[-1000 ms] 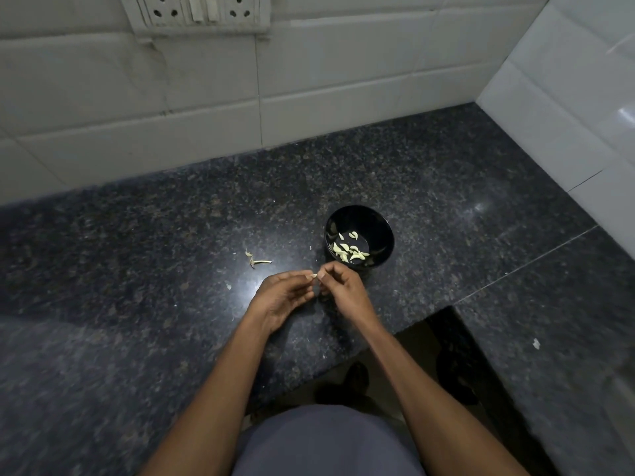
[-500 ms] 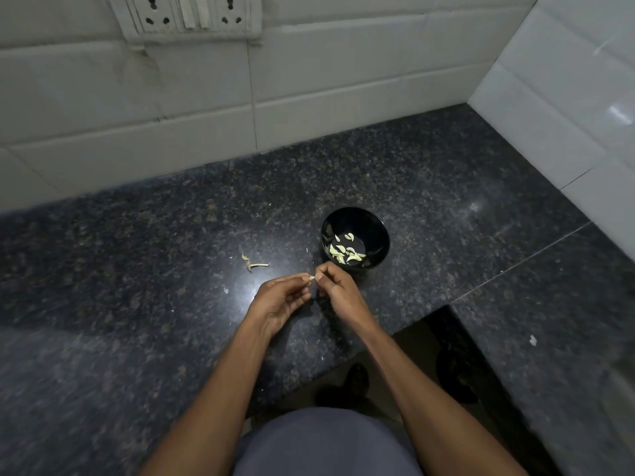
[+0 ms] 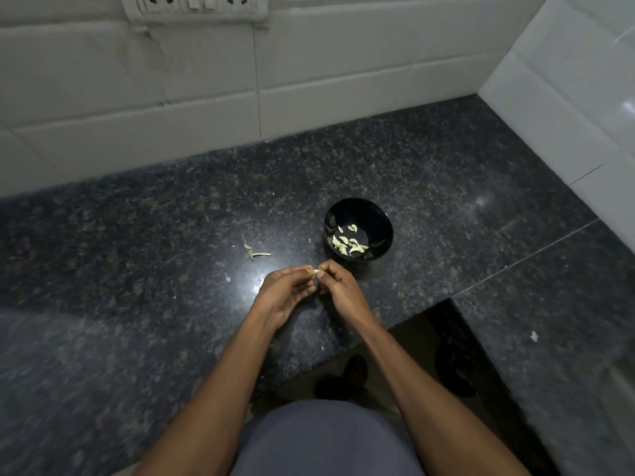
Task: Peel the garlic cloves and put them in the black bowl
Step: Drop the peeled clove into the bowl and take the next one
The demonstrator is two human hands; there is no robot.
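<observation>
A small pale garlic clove (image 3: 315,271) is pinched between the fingertips of my left hand (image 3: 285,292) and my right hand (image 3: 338,285), which meet just above the dark granite counter (image 3: 137,269). Most of the clove is hidden by my fingers. The black bowl (image 3: 376,214) stands just beyond my right hand, a little to the right, and holds several peeled cloves (image 3: 348,243).
A dry garlic stem with scraps of skin (image 3: 256,253) lies on the counter left of the bowl. White tiled walls close off the back and right, with a socket panel (image 3: 196,6) up top. The counter's front edge steps back near my body, where the floor shows.
Both hands keep pinching the clove in the same spot by the bowl, with only slight finger movement. The camera view has shifted a little.
</observation>
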